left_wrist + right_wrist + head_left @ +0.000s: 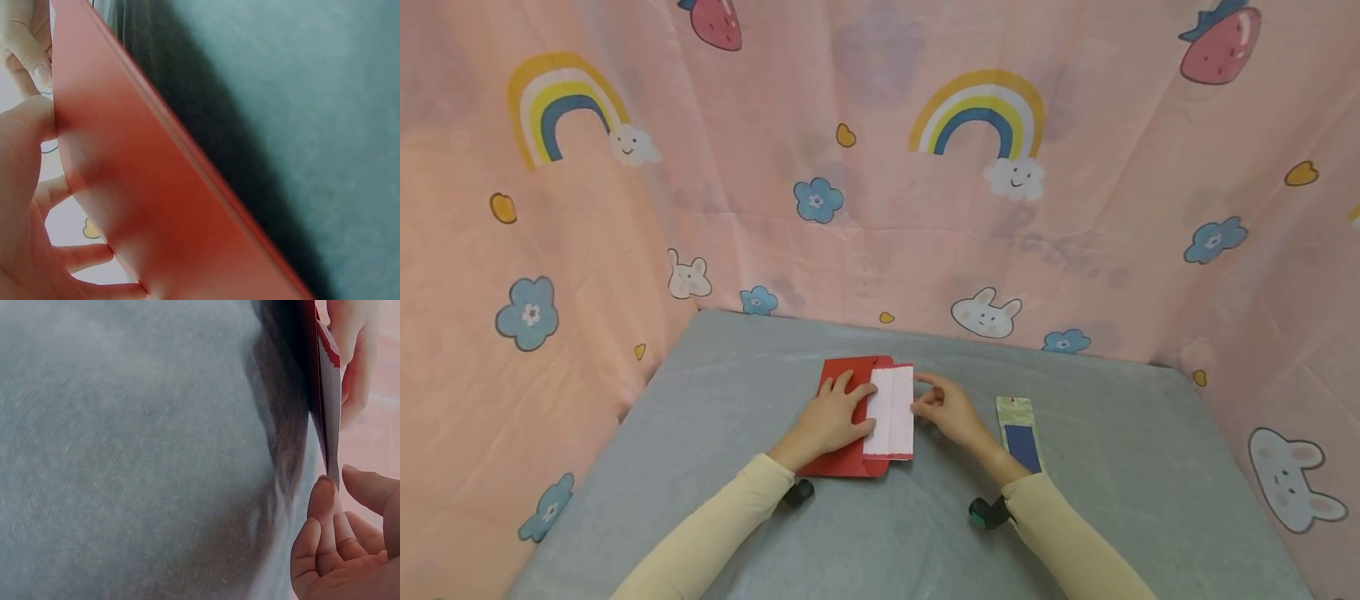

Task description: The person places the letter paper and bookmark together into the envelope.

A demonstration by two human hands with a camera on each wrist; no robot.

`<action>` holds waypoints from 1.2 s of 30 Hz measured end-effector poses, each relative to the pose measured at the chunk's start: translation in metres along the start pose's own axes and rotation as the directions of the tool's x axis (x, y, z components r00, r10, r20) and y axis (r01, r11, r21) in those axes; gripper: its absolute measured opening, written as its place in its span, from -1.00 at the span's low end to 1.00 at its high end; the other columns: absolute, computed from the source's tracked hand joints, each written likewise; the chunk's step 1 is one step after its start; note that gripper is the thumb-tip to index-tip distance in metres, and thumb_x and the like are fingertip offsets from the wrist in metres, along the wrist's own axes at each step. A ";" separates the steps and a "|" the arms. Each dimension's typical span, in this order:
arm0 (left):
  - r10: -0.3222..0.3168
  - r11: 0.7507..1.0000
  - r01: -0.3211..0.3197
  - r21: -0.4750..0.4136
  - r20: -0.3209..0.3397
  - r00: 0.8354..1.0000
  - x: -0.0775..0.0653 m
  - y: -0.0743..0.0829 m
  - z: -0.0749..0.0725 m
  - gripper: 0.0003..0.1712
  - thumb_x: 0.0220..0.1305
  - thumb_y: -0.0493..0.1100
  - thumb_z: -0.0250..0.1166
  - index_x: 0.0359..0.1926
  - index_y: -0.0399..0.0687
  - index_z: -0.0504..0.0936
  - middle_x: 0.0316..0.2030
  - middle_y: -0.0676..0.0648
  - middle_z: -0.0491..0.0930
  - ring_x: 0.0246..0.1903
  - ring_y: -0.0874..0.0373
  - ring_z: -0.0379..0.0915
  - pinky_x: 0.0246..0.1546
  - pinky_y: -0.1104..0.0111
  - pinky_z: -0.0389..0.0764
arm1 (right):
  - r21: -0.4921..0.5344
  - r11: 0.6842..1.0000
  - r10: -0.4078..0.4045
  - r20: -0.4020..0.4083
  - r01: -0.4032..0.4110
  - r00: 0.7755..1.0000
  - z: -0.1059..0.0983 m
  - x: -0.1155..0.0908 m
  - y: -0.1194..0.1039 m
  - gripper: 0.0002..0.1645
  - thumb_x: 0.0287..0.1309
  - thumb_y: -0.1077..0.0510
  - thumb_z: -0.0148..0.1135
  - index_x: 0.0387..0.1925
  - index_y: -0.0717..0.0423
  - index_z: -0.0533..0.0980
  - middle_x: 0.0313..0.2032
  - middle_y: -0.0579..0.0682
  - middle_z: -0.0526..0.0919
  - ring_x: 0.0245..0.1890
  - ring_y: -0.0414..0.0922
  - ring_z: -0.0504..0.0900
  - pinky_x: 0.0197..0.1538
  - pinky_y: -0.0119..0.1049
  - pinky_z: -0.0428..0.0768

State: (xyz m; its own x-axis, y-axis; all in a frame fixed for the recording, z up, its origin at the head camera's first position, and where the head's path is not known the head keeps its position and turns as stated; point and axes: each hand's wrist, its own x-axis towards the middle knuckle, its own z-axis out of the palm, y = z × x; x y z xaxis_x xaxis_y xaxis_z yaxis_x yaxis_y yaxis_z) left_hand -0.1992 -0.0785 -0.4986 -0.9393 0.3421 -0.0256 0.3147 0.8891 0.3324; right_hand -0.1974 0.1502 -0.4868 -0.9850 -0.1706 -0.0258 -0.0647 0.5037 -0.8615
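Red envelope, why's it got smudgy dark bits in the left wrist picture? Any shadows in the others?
Left wrist view: soft dark patches, probably shadows, on the red envelope near the left hand; right wrist view: a dark, soft-edged shadow on the grey tabletop beside the white paper; head view: fairly even light, fainter shadows.

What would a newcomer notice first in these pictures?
The eye would probably fall on the red paper envelope under the left hand, with a red-edged white paper strip overlapping its right side. Behind the grey cloth-covered table hangs a pink fabric curtain printed with multicoloured rainbows.
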 end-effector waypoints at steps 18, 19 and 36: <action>-0.002 1.000 0.002 -0.005 -0.002 1.000 -0.002 0.002 -0.004 -0.26 0.18 0.20 0.33 0.38 0.29 0.39 0.45 -0.22 0.21 0.39 -0.36 0.18 0.11 -0.19 0.55 | -0.012 0.999 -0.041 0.021 0.041 0.999 -0.002 0.000 0.004 -0.34 0.17 0.30 0.32 0.31 0.30 0.39 -0.41 0.20 0.72 -0.52 -0.06 0.63 -0.48 -0.42 0.50; -0.003 1.000 0.003 -0.006 -0.001 1.000 -0.002 0.002 -0.004 -0.26 0.18 0.20 0.33 0.38 0.29 0.39 0.45 -0.22 0.21 0.39 -0.36 0.18 0.11 -0.19 0.55 | -0.012 0.999 -0.040 0.023 0.040 0.999 -0.002 0.000 0.004 -0.35 0.18 0.29 0.32 0.31 0.30 0.39 -0.40 0.20 0.71 -0.51 -0.06 0.63 -0.48 -0.42 0.50; 0.002 1.000 -0.002 -0.002 -0.001 1.000 -0.001 0.001 -0.003 -0.27 0.18 0.19 0.33 0.38 0.29 0.40 0.45 -0.23 0.21 0.38 -0.34 0.19 0.11 -0.19 0.56 | -0.033 0.998 -0.055 0.040 0.056 0.998 -0.002 0.000 0.006 -0.39 0.21 0.29 0.29 0.30 0.28 0.41 -0.40 0.18 0.70 -0.52 -0.16 0.59 -0.48 -0.42 0.50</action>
State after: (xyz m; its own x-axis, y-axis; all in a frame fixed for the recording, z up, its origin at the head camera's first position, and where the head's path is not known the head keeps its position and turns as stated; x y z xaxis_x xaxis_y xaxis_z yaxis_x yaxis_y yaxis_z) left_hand -0.1979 -0.0786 -0.4951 -0.9387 0.3440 -0.0241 0.3167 0.8876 0.3344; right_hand -0.1976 0.1549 -0.4912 -0.9728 -0.2315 0.0013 -0.1251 0.5208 -0.8445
